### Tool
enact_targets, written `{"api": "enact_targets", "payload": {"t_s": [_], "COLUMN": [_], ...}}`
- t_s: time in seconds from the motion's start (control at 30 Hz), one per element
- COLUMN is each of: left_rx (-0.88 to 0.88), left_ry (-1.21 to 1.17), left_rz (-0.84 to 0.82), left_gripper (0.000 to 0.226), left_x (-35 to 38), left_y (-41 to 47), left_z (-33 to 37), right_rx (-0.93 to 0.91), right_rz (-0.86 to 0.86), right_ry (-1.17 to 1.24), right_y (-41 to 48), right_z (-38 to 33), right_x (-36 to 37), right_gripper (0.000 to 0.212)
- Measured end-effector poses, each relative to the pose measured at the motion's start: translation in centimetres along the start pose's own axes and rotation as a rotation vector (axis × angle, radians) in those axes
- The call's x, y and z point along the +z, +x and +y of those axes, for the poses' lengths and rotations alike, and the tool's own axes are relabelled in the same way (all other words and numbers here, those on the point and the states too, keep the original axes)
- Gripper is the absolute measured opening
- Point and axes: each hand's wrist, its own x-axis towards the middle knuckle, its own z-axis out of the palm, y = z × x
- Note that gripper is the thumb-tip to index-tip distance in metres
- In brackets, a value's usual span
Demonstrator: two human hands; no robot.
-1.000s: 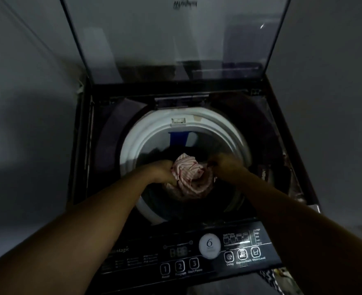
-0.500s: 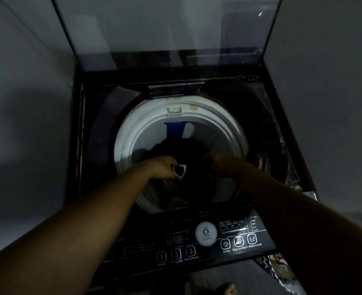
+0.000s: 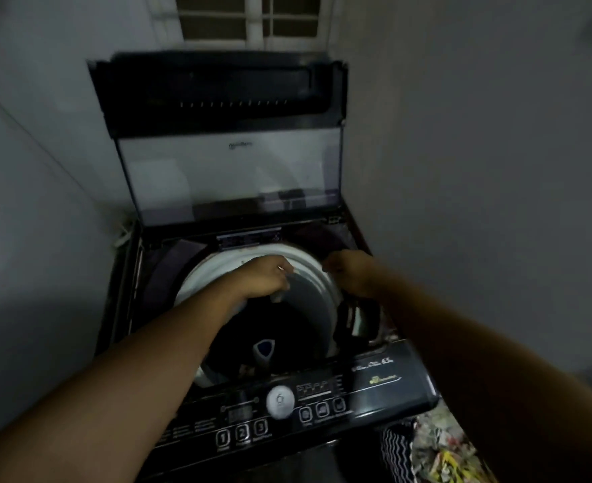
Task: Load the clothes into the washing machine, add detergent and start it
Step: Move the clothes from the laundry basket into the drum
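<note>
Over the washing machine drum, left hand seemingly pinches pale cloth; right hand curled, grip unclear.

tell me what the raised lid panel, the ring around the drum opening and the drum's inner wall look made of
The raised see-through lid panel looks like glass or clear plastic: it shows reflections. The pale ring around the drum opening looks like matte white plastic. The grey drum inner wall looks like metal, judging by its dull sheen; blur leaves that open.

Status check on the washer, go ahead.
Left hand and right hand above the drum rim, grips unclear. Lid up. Dark clothes in drum. More laundry on floor.
</note>
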Motion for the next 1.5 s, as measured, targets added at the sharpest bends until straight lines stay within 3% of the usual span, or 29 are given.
{"api": "enact_targets", "payload": {"t_s": [0.17,0.37,0.7,0.87,1.07,1.27,1.5], "left_rx": [0.128,0.256,0.334,0.260,0.121,-0.064,-0.161], "left_ry": [0.032,0.053,0.031,0.036,0.093,0.124,0.059], "left_rz": [0.008,-0.046,-0.267,-0.382,-0.473,-0.528,-0.520], "left_gripper": [0.037,0.038,0.032,0.028,0.027,0.029,0.046], "left_x": [2.1,9.7,30.3,41.6,52.4,59.9,65.8], "left_y": [-0.5,-0.5,0.2,2.0,5.0,7.9,10.1], "left_z": [8.2,17.8,27.2,24.3,15.9,6.4,0.2], "right_rx": [0.036,0.200,0.492,0.613,0.644,0.600,0.538], "right_rz": [0.133,0.188,0.240,0.173,0.081,-0.034,-0.117], "right_ry": [0.065,0.125,0.325,0.450,0.517,0.517,0.430], "right_y": [-5.6,-14.4,-28.5,-32.0,-32.4,-29.3,-24.0], "right_z": [5.5,15.0,32.4,39.6,45.9,48.7,50.7], "right_x": [-4.6,-6.6,0.8,9.6,21.9,33.7,42.6], "right_gripper": [0.027,0.043,0.042,0.038,0.033,0.053,0.086]}}
